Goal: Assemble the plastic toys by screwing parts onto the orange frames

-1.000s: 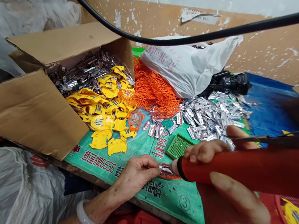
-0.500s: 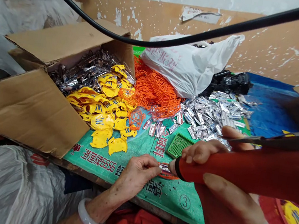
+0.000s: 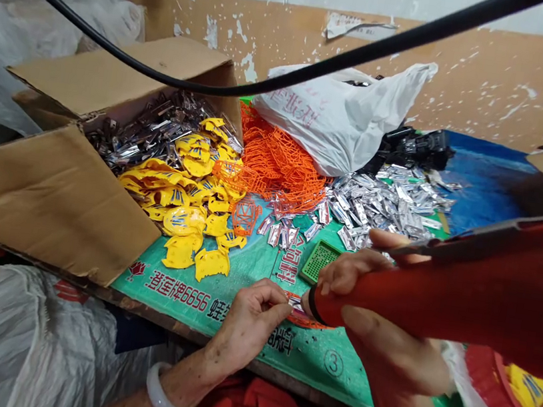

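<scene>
My right hand [image 3: 397, 352] is wrapped round a large red power screwdriver [image 3: 466, 291], its black-ringed nose pointing left and down. The nose reaches an orange lattice piece [image 3: 314, 322] lying on the green sheet, which has a small shiny silver-and-red plate on it. My left hand [image 3: 247, 321], with a white bangle on its wrist, pinches the left end of that lattice piece between thumb and fingers. The tool's nose hides the contact point. Just behind it sits a small green perforated tray [image 3: 310, 263], partly covered by my right fingers.
Yellow shell parts [image 3: 185, 222] spill from a cardboard box [image 3: 55, 193] at left. Orange lattice parts [image 3: 278, 157], silver plates [image 3: 388, 200] and a white bag [image 3: 336, 122] lie behind. A red basket [image 3: 491, 396] stands right. A black cable [image 3: 226, 91] hangs across the view.
The screwdriver and my right hand have shifted slightly left and the tool tilts more. The orange lattice piece shows more beside the nose. My left hand keeps its pinch. The cable has swung.
</scene>
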`<move>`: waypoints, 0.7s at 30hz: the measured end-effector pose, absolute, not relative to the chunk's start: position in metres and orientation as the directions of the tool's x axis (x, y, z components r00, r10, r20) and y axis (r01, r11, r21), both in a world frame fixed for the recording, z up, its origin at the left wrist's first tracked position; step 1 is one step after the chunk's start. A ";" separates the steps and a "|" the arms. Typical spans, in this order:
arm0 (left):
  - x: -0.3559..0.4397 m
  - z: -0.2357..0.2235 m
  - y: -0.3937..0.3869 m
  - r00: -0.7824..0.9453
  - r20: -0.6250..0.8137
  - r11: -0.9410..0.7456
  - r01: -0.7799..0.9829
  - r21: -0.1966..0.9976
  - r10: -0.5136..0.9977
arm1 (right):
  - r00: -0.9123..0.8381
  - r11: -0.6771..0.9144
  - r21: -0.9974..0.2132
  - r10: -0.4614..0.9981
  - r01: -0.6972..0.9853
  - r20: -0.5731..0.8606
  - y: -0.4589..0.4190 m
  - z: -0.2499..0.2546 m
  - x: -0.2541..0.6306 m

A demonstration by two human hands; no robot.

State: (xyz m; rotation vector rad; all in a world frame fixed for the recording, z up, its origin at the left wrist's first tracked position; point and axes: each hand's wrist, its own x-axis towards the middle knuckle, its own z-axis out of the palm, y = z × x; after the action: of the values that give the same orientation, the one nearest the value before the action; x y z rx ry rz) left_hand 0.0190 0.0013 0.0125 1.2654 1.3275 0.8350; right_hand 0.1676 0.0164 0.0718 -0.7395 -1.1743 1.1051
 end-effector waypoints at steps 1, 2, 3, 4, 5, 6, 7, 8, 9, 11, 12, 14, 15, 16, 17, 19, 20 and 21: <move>0.019 0.012 0.001 0.135 -0.214 0.182 0.218 0.959 0.967 | 0.008 0.321 -0.906 0.943 -0.275 0.332 0.017 0.071 0.168; 0.020 0.012 0.001 0.136 -0.209 0.176 0.219 0.960 0.968 | 0.005 0.317 -0.907 0.944 -0.275 0.329 0.017 0.070 0.167; 0.020 0.011 0.001 0.140 -0.206 0.172 0.219 0.960 0.969 | -0.001 0.315 -0.907 0.944 -0.280 0.329 0.018 0.069 0.167; 0.020 0.011 0.000 0.145 -0.202 0.168 0.218 0.961 0.969 | -0.008 0.315 -0.904 0.943 -0.288 0.332 0.018 0.068 0.167; 0.019 0.011 0.000 0.152 -0.199 0.164 0.214 0.963 0.968 | -0.014 0.316 -0.901 0.942 -0.298 0.335 0.019 0.067 0.168; 0.019 0.011 0.000 0.157 -0.197 0.162 0.208 0.965 0.968 | -0.018 0.316 -0.898 0.941 -0.305 0.337 0.019 0.066 0.168; 0.019 0.010 0.000 0.160 -0.196 0.163 0.200 0.966 0.968 | -0.021 0.314 -0.898 0.941 -0.307 0.337 0.019 0.065 0.169; 0.019 0.010 0.000 0.160 -0.198 0.166 0.192 0.967 0.967 | -0.023 0.312 -0.900 0.942 -0.305 0.334 0.019 0.064 0.169; 0.019 0.009 -0.001 0.157 -0.202 0.172 0.185 0.968 0.967 | -0.025 0.307 -0.902 0.944 -0.302 0.329 0.020 0.063 0.170; 0.020 0.007 -0.002 0.151 -0.218 0.191 0.175 0.966 0.964 | -0.029 0.299 -0.905 0.946 -0.303 0.322 0.019 0.061 0.170; 0.021 0.006 -0.002 0.148 -0.228 0.203 0.171 0.964 0.962 | -0.027 0.296 -0.904 0.947 -0.309 0.320 0.019 0.060 0.170; 0.021 0.004 -0.003 0.141 -0.248 0.226 0.157 0.961 0.958 | -0.014 0.297 -0.894 0.948 -0.336 0.319 0.019 0.059 0.168; 0.021 0.003 -0.003 0.137 -0.253 0.233 0.149 0.961 0.958 | -0.010 0.293 -0.889 0.949 -0.352 0.316 0.019 0.059 0.168; 0.020 0.003 -0.002 0.140 -0.253 0.234 0.139 0.962 0.957 | -0.009 0.286 -0.885 0.951 -0.367 0.311 0.019 0.059 0.167; 0.019 0.004 -0.002 0.151 -0.247 0.228 0.131 0.965 0.957 | -0.010 0.279 -0.882 0.952 -0.379 0.306 0.019 0.060 0.167; 0.016 0.005 -0.001 0.195 -0.222 0.201 0.121 0.972 0.955 | -0.009 0.280 -0.873 0.951 -0.398 0.309 0.019 0.065 0.168; 0.014 0.005 0.000 0.219 -0.203 0.180 0.120 0.976 0.954 | -0.002 0.289 -0.868 0.949 -0.405 0.316 0.019 0.068 0.169; 0.011 0.005 0.001 0.240 -0.184 0.159 0.121 0.980 0.953 | 0.011 0.302 -0.862 0.945 -0.408 0.326 0.019 0.071 0.171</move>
State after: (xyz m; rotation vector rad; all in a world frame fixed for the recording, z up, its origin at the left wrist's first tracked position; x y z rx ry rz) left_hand 0.0113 0.0007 0.0051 1.2601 1.1689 0.8478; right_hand 0.1711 0.0189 0.0710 -0.6424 -1.0777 1.1775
